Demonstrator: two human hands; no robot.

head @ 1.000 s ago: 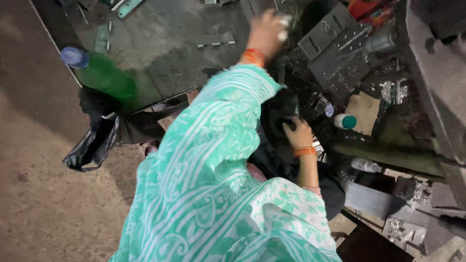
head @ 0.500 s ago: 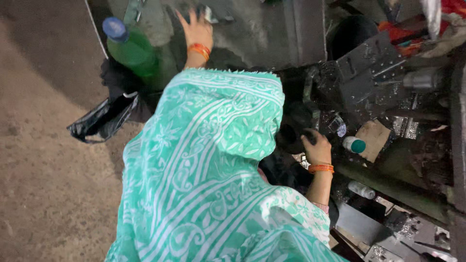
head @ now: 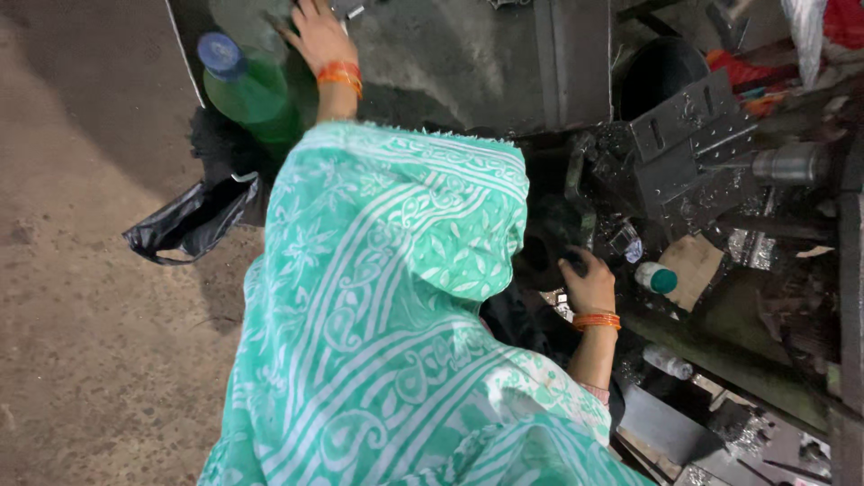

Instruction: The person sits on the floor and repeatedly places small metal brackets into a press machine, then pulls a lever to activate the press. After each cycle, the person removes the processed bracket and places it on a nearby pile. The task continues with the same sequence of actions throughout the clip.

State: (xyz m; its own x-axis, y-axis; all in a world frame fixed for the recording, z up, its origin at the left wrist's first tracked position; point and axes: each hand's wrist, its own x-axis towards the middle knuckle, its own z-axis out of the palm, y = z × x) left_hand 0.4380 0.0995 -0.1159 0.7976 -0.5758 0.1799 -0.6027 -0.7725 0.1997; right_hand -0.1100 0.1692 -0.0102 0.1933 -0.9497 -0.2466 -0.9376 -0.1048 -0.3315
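the right hand (head: pixel 589 283) is seen nearest, one orange bangle at its wrist, fingers curled down among dark metal parts; whether anything is gripped cannot be told. one small teal-capped bottle (head: pixel 655 277) lies just beyond those fingers. farther off, the left hand (head: pixel 317 36) is stretched out, fingers spread flat on the grey metal sheet (head: pixel 468 63), nothing held. one green bottle (head: pixel 247 85) with a blue cap stands just beside those fingers.

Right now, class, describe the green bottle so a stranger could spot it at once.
Start at the grey metal tabletop at the top. At its left corner, beside the left hand, stands the green bottle. Its blue cap and large green body distinguish it from the small teal-capped bottle near the right hand.
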